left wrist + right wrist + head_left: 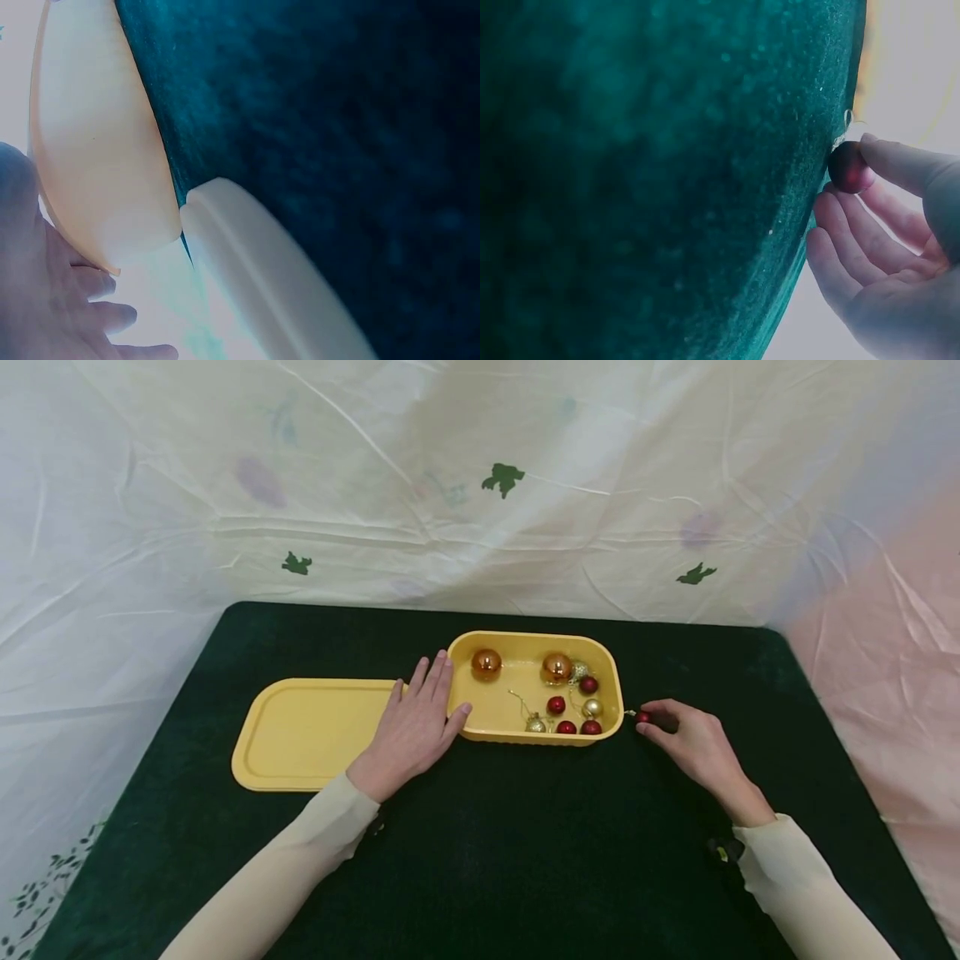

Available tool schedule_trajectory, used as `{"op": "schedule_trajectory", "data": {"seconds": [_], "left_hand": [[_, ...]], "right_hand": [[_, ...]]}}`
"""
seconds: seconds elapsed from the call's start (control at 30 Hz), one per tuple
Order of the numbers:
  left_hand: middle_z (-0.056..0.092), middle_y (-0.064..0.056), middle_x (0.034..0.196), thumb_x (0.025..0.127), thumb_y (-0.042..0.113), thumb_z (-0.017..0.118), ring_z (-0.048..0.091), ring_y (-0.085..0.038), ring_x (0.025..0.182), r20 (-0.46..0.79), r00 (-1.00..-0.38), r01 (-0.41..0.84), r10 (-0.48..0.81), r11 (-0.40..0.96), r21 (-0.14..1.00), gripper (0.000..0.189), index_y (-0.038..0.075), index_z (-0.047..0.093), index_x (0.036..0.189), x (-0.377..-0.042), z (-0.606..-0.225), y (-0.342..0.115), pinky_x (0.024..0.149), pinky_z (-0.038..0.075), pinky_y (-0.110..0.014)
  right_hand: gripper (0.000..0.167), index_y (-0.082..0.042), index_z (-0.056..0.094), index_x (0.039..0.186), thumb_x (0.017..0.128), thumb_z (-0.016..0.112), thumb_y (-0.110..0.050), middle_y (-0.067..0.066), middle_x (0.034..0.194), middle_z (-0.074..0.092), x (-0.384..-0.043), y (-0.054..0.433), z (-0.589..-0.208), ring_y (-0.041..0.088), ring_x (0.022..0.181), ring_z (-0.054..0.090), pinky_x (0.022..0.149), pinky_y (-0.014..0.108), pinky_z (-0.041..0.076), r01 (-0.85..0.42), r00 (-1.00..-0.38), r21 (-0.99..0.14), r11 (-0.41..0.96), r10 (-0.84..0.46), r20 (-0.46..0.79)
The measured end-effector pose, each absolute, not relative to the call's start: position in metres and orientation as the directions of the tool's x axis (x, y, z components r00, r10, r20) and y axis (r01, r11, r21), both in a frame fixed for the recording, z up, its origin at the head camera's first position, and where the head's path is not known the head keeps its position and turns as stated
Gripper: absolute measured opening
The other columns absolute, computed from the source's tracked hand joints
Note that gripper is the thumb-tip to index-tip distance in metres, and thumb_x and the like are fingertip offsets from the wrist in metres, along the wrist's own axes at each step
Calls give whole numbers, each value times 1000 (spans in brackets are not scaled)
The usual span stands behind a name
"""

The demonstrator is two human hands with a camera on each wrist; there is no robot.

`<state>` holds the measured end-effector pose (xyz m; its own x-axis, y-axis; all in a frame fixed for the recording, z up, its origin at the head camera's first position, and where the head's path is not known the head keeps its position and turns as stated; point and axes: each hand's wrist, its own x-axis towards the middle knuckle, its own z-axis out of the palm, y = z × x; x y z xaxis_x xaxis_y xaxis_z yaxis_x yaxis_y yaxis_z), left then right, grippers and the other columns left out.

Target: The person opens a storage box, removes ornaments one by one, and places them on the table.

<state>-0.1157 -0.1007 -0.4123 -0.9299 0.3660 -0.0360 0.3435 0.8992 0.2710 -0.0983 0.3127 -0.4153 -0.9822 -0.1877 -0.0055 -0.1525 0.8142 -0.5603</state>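
Observation:
Between thumb and fingers my right hand (693,743) pinches a small red Christmas bauble (850,168), just right of the yellow box (495,735). A gold cap and string loop stick out from the bauble toward the box. My left hand (416,722) lies with straight fingers along the box's left end, its thumb at the near rim. Inside the box are two larger copper-orange baubles (487,665), several small red baubles (556,705) and gold baubles (592,708), mostly gathered at the right side.
A flat yellow lid (311,739) lies left of the box, partly beneath the left hand in the head view. Both sit on a dark green cloth-covered table (480,860). Pale patterned fabric (600,510) hangs behind the table's far edge.

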Motion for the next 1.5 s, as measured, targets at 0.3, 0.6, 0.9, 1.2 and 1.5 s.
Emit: {"op": "schedule_trajectory", "data": {"seconds": [0.3,0.6,0.9,1.2,1.5], "left_hand": [[-1,-7,174,109,59,26,6,-33,159,-30,-930,344,365,899,271,80,8,6,167,-115,-412,-101,123,16,-64],[1,-8,174,109,58,28,6,-33,159,-22,-930,346,367,895,283,79,7,7,167,-115,-412,-100,122,17,-65],[2,-9,174,109,58,28,8,-32,159,-21,-930,346,366,895,280,79,7,8,167,-115,-413,-101,122,17,-65],[1,-9,174,109,57,28,7,-32,159,-18,-929,350,370,891,291,80,6,8,167,-115,-415,-102,122,17,-66],[0,-9,174,109,58,27,7,-32,159,-21,-928,350,372,890,292,80,7,6,167,-116,-416,-102,122,17,-65]], "right_hand": [[43,-3,63,135,104,64,-32,23,128,67,-94,313,-411,40,113,65,89,58,53,-136,-982,-572,809,-188,-32],[54,-8,60,142,104,59,-47,23,139,60,-85,307,-393,44,125,56,96,67,46,-76,-996,-602,795,-84,14],[40,-15,67,135,101,68,-37,7,136,65,-79,276,-376,26,124,59,105,42,46,-189,-976,-675,713,-58,212],[37,-11,66,135,100,72,-22,9,129,68,-89,252,-383,29,114,64,91,38,50,-378,-925,-629,679,-242,294],[42,-6,64,137,99,72,-21,15,131,67,-114,230,-387,33,115,65,93,56,53,-408,-910,-618,672,-354,215]]}}
